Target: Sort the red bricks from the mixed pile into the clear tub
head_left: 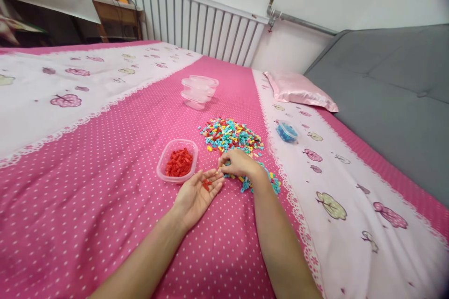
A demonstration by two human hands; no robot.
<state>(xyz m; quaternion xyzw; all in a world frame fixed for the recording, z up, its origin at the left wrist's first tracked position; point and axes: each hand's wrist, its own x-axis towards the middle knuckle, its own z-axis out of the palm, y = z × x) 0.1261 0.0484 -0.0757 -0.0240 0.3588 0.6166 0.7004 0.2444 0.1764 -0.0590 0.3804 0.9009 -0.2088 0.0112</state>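
Observation:
My left hand (198, 195) is turned palm up, its fingers stretched out. A few small red toy bricks (206, 184) rest on that palm. Just beyond its fingertips, my right hand (238, 164) reaches down with thumb and fingers pinched together; what they hold is too small to make out. A mixed pile of tiny bricks (229, 134) in blue, red and yellow lies past my right hand. A smaller heap of mostly blue and yellow bricks (275, 183) is partly covered by my right forearm. Left of my hands stands a clear tub (160, 168) holding many red bricks (179, 162).
Clear empty tubs (199, 88) sit farther back on the pink dotted bedspread (115, 163). To the right is a lidded tub of blue bricks (286, 131). A pink pillow (301, 91) leans near the grey headboard (386, 84). A radiator (196, 16) lines the wall.

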